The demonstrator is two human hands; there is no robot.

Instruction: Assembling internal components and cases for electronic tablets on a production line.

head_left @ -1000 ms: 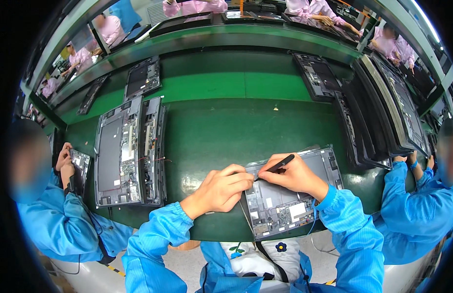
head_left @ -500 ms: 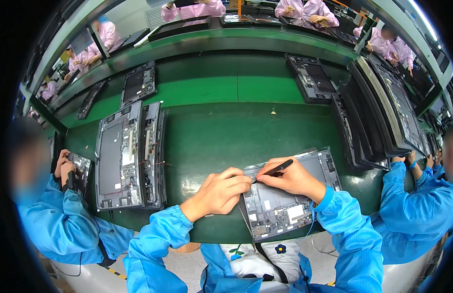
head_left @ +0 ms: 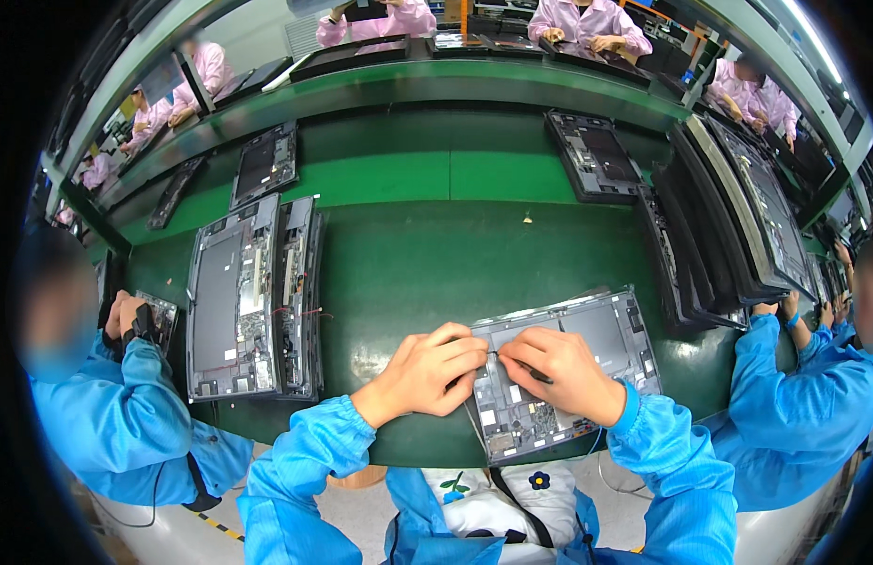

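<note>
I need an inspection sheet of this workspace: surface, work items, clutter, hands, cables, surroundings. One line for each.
Surface: green bench, with a lighter green belt behind it.
Work items: open device chassis, internal boards exposed, lying flat at the bench's near edge.
Clutter: stack of open chassis on the left; leaning panels on the right.
Hands: left hand and right hand meet fingertip to fingertip over the chassis; what they pinch is too small to tell.
Cables: thin wire on the left stack.
Surroundings: co-workers in blue sleeves either side, pink coats opposite.

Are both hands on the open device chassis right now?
Yes: the left hand and right hand both rest on the open device chassis, their fingertips meeting over its upper left part.
</note>
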